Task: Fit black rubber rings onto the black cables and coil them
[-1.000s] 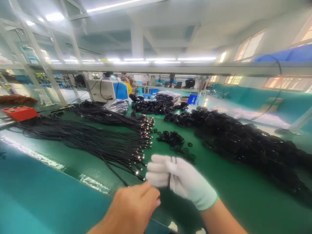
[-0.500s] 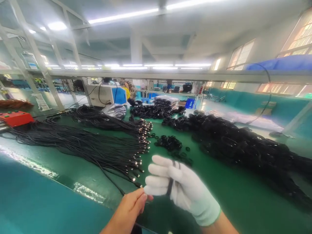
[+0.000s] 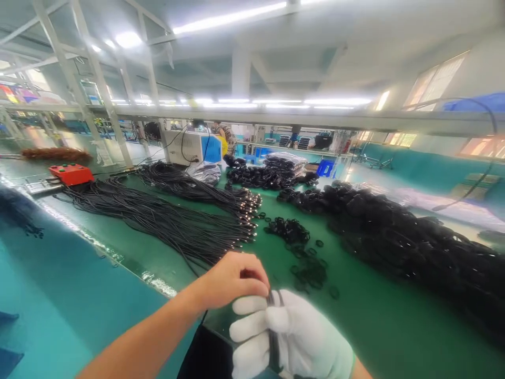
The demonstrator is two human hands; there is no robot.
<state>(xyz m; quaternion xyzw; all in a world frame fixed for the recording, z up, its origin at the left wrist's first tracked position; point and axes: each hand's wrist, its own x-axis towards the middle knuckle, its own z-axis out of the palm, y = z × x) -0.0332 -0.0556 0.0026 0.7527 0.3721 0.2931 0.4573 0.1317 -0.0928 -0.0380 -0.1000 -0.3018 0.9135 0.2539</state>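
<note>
My bare left hand (image 3: 236,279) is closed, its fingertips pinched at black cable (image 3: 273,342) beside the index finger of my right hand. The pinched part is mostly hidden behind the fingers. My right hand (image 3: 303,337), in a white glove, has its fingers curled and its thumb pressed over the cable, which runs in loops across the palm and round the fingers. Beyond my left hand a spread bundle of straight black cables (image 3: 158,221) lies on the green table, shiny plug ends (image 3: 248,210) pointing right.
A small heap of black rings (image 3: 288,230) lies past my hands on the table (image 3: 366,310). Coiled black cables (image 3: 394,237) form a long pile at right. A red control box (image 3: 71,175) stands left, a white and blue machine (image 3: 193,147) at the back, under a shelf rail.
My left hand has risen from below left to the top of the gloved fingers. The gloved hand is lower and more curled. The view has turned left.
</note>
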